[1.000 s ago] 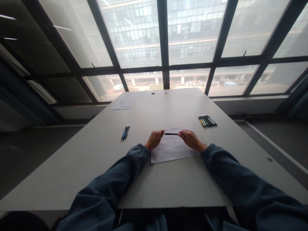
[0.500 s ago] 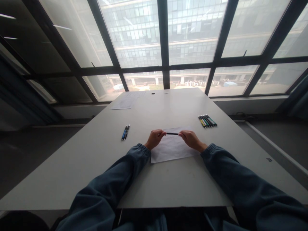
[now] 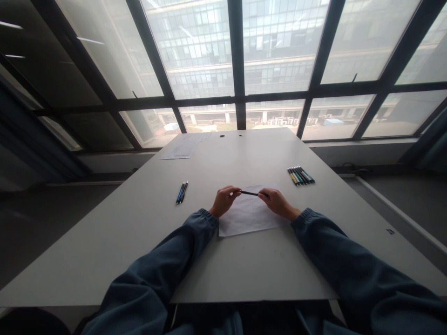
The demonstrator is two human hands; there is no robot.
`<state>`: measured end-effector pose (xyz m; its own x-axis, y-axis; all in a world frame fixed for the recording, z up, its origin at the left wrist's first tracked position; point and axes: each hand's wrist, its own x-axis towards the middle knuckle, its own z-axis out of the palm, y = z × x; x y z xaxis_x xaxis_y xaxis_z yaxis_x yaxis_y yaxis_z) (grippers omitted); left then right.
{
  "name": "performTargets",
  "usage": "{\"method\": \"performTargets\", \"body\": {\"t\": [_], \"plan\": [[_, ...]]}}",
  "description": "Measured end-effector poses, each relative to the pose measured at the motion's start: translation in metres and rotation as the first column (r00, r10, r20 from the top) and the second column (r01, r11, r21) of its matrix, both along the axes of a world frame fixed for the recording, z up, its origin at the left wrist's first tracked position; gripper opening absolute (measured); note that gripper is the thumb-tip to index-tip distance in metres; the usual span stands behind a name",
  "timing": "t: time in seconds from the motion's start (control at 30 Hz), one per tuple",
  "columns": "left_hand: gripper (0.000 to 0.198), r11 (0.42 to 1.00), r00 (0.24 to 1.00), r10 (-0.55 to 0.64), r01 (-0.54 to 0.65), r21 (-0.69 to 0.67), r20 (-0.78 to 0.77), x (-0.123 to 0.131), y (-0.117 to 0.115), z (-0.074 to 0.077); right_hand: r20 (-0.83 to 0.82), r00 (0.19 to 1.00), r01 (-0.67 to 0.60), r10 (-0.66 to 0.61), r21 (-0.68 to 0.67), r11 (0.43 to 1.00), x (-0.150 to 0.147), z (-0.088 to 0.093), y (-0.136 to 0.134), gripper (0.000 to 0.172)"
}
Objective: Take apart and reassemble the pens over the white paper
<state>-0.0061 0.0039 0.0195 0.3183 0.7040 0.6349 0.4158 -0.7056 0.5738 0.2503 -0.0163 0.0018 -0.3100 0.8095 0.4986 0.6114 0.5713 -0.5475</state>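
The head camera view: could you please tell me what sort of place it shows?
Probably an office or study room: a broad white table bears a sheet of paper and a row of pens, and dark-framed windows face a large building outside.

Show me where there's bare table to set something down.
Bare: the table between the far papers and the pen row, and from the pen pair to its left edge. Crowded: over the white sheet, where the left hand and right hand hold a dark pen.
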Motion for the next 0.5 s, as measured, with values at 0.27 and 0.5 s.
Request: {"method": "performTargets", "body": {"t": [0.27,0.5], "plan": [[0.019,0.996,0.994,0.085,-0.086,0.004,0.068,-0.0018,0.0068,-0.0058,-0.127,0.989,-0.073,0.072,-0.003,0.997,-0.0008,0.0002,0.0021,0.018],[0.019,0.991,0.988,0.135,-0.135,-0.010,0.073,-0.0039,0.0089,-0.0073,-0.127,0.981,-0.142,0.148,0.056,0.988,0.0025,-0.0034,0.0055,0.024]]}}
